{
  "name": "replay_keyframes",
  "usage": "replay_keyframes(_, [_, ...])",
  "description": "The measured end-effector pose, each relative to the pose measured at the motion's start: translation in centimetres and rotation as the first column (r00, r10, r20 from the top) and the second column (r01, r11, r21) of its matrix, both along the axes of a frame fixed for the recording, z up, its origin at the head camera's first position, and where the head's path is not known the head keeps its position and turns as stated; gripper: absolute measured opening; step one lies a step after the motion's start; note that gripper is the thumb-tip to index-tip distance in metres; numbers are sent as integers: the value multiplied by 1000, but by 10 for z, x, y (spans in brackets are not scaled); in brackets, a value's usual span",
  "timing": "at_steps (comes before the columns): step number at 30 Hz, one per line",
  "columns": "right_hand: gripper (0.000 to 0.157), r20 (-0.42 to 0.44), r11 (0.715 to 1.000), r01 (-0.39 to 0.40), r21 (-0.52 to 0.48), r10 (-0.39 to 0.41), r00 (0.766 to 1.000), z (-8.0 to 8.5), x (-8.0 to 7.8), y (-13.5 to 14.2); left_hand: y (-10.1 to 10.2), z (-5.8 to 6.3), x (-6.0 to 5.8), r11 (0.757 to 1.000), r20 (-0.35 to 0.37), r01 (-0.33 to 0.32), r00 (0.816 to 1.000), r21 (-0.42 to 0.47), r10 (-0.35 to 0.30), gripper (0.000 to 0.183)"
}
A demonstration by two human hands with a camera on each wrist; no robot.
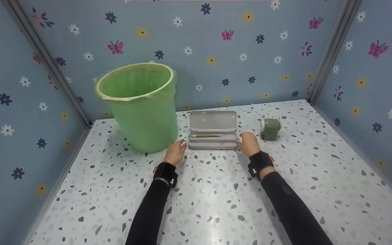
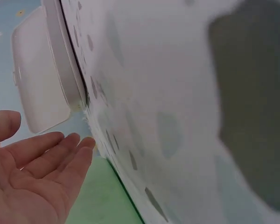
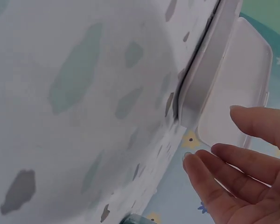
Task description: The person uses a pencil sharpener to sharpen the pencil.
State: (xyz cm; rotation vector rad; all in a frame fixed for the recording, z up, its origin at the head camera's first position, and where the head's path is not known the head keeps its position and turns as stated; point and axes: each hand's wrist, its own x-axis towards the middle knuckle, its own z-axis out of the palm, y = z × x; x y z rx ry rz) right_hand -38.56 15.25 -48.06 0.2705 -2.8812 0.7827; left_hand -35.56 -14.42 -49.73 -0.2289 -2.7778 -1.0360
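A pale grey pencil case (image 1: 213,145) lies on the speckled table with its lid (image 1: 213,120) raised toward the back wall. Inside it rests a yellowish-brown pencil (image 1: 207,135). My left hand (image 1: 175,152) is just beside the case's left end; in the left wrist view its fingers are extended and hold nothing. At the other end is my right hand (image 1: 249,144); the right wrist view shows its fingers gently bent, with nothing between them and the thumb. Neither wrist view shows contact with the case.
A tall green bin (image 1: 145,119) with a clear liner stands at the back left, close to my left hand. Behind my right hand sits a green pencil sharpener (image 1: 270,129) with a crank. Flowered panels (image 1: 196,68) wall in the table (image 1: 202,204) at the back and sides.
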Motion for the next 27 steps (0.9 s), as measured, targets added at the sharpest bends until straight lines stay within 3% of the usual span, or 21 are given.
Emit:
replay_keyframes(4, [35, 77, 999, 35, -5, -35, 996, -4, -5, -1, 5, 0, -12, 999, 100, -48, 994, -19, 50, 36])
replay_keyframes(7, [33, 123, 999, 43, -7, -41, 992, -6, -9, -3, 8, 1, -19, 995, 126, -93, 987, -31, 96, 31])
replay_keyframes(15, [20, 130, 998, 24, 62, -32, 991, -2, -14, -8, 25, -1, -30, 986, 98, -149, 983, -68, 155, 22])
replay_keyframes(20, [15, 133, 997, 18, 75, -28, 991, -1, -16, -12, 32, -1, -32, 972, 92, -211, 971, -102, 220, 17])
replay_keyframes(27, [10, 100, 996, -1, 85, -7, 995, -6, -21, -14, 31, -1, -30, 965, 30, -255, 966, -65, 258, 13])
